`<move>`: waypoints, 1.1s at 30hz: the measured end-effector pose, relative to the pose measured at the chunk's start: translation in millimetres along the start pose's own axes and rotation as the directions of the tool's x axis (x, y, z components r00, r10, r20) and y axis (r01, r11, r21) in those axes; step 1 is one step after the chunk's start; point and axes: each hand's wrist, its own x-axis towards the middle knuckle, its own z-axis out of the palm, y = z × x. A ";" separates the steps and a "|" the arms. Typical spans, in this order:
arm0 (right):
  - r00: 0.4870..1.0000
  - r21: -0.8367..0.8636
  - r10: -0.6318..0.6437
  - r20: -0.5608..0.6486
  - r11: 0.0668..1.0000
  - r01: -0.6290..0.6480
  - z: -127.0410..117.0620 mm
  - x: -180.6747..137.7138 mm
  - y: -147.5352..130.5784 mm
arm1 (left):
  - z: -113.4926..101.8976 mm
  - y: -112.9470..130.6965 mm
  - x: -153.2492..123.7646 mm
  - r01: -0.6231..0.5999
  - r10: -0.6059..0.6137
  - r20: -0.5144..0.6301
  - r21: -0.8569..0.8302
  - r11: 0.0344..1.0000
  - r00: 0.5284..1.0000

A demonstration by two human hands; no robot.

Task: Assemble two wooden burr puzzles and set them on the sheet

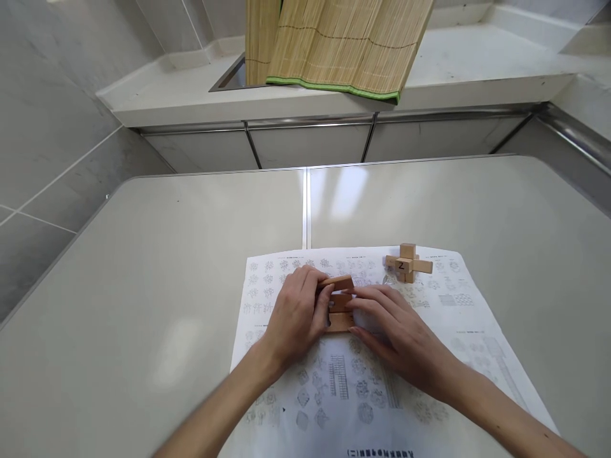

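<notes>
Item: wooden bars (pixel 340 304), plain brown notched blocks with square-cut edges, stacked in a loose bundle on the middle of the printed sheet, between my two hands.
- My left hand (pixel 298 315): curled over the bundle's left end, fingers bent and pinching the top bar.
- My right hand (pixel 391 327): fingers long and close together, tips pressed against the right side of the bars.
- Progress, as I judge it: a few bars are fitted together, no finished shape yet; how many are left I cannot tell.

Beside:
- Wooden cross puzzle (pixel 408 264), paler, fully interlocked, marked "2", near the sheet's far right corner.
- Paper sheet (pixel 344 394): white, thin, printed with small grey diagrams.
- Table (pixel 143 286): smooth, pale, glossy, with a centre seam.
- Bamboo mat (pixel 334 44): slatted, green-edged, draped over the far counter (pixel 477 70).
</notes>
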 end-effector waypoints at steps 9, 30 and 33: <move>0.998 0.138 0.027 -0.054 0.990 -0.019 -3.1 1.7 -2.4 | -1.6 2.1 -2.7 -0.054 0.054 0.007 -0.079 0.995 0.999; 0.920 0.528 0.392 -0.009 0.783 -0.329 -10.9 0.5 -6.3 | -4.1 -2.3 -1.2 0.218 -0.235 -0.012 -0.331 0.918 0.972; 0.843 0.732 0.527 0.103 0.534 -0.424 -17.7 2.3 -4.2 | -4.5 -1.5 -1.1 0.216 -0.231 -0.006 -0.333 0.918 0.973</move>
